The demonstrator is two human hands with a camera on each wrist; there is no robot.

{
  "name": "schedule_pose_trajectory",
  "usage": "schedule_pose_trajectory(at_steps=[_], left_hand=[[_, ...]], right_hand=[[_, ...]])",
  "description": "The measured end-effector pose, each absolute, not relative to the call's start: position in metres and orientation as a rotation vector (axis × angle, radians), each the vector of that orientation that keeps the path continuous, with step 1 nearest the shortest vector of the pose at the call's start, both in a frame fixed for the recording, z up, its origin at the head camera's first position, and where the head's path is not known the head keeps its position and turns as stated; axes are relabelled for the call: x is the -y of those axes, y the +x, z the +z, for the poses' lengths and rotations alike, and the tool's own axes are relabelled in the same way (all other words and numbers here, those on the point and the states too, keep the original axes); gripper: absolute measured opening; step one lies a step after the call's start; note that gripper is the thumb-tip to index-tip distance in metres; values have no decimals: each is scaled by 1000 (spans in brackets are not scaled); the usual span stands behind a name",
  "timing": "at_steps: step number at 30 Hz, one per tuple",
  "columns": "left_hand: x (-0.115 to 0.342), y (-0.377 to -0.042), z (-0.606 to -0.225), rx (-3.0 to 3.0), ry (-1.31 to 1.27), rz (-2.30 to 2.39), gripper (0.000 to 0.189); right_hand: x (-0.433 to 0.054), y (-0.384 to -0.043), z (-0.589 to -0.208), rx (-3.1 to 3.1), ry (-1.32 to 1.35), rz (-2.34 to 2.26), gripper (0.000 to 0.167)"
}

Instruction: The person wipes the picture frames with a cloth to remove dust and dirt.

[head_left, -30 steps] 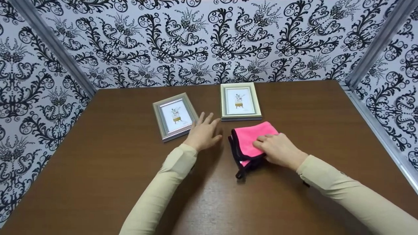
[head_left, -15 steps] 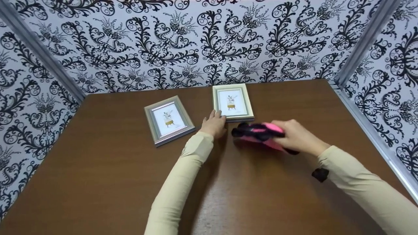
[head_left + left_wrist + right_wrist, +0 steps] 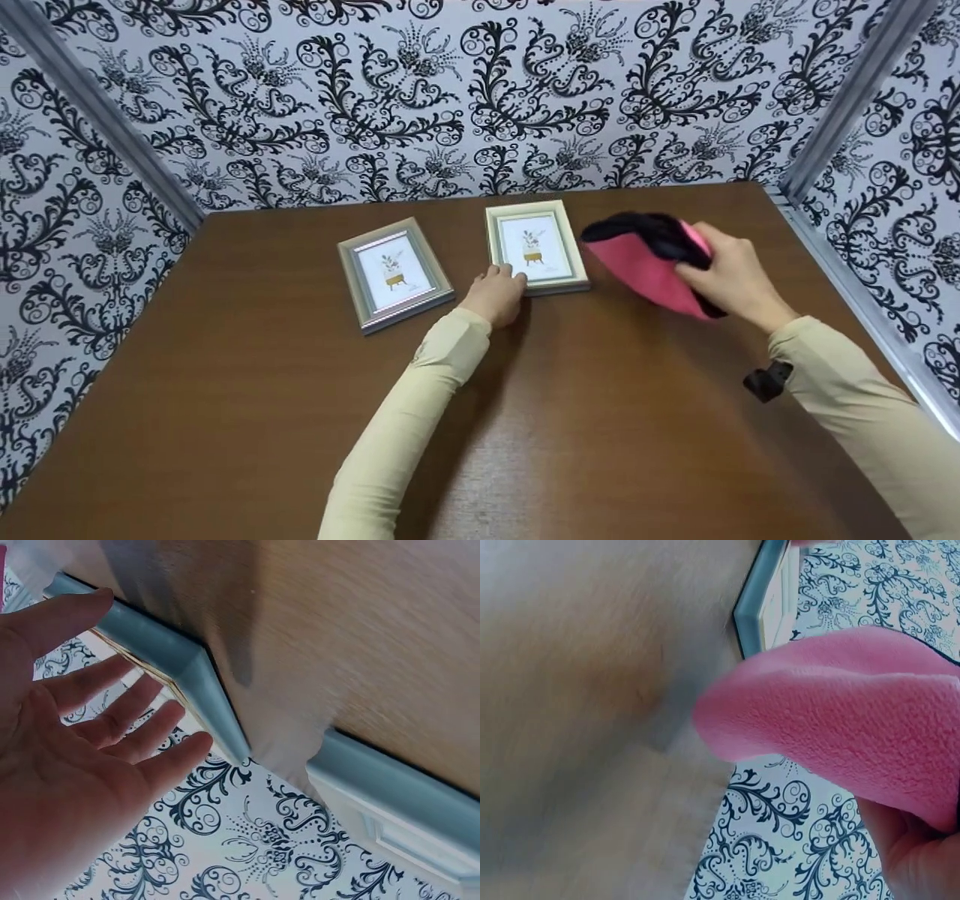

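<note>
A cream-edged picture frame [image 3: 555, 283] lies face up at the back middle of the table. My left hand [image 3: 496, 297] holds its near left corner; in the left wrist view the thumb lies along the frame's side [image 3: 161, 641] and the fingers reach over its face. My right hand [image 3: 731, 270] grips a folded pink cloth [image 3: 645, 274] with black edging, held up over the table to the right of that frame. In the right wrist view the pink fleecy cloth [image 3: 840, 705] hides most of the fingers. A second, silver-toned picture frame [image 3: 442, 294] lies slightly turned on the left.
The brown wooden table [image 3: 225, 420] ends at a back wall [image 3: 420, 97] with black-and-white scroll patterns. Metal rails [image 3: 847, 97] run up the corners and along the right side. A black strap [image 3: 766, 381] hangs at the right wrist.
The right hand has lifted the pink cloth off the table and moved it right and back. The left hand has gone from beside the left frame to the right one, which has slid slightly nearer.
</note>
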State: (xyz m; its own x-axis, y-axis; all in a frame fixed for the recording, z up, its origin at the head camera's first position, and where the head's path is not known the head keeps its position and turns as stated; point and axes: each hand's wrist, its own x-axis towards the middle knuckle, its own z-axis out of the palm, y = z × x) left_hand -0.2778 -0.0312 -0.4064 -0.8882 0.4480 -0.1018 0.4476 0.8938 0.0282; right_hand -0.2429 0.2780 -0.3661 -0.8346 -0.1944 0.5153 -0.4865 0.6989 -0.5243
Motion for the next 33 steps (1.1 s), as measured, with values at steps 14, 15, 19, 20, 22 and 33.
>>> schedule_pose_trajectory(at_steps=[14,15,19,20,22,33], left_hand=[[37,-236,-415,-2944,1075,-224,33],[37,-231,-415,-2947,1101,-231,32],[38,-211,-416,-2968,1213,-243,26],[38,-206,-416,-2965,1240,-251,26],[38,-196,-416,-2954,1285,-264,28],[43,-161,-411,-2819,1477,-301,32]], right_hand=[[-271,-250,-365,2375,491,944,13],[-271,-251,-365,2371,493,942,12],[-267,-252,-367,2367,508,936,12],[-266,-253,-367,2367,514,934,12],[-264,-254,-368,2370,528,928,12],[-238,-263,-366,2442,680,851,20]])
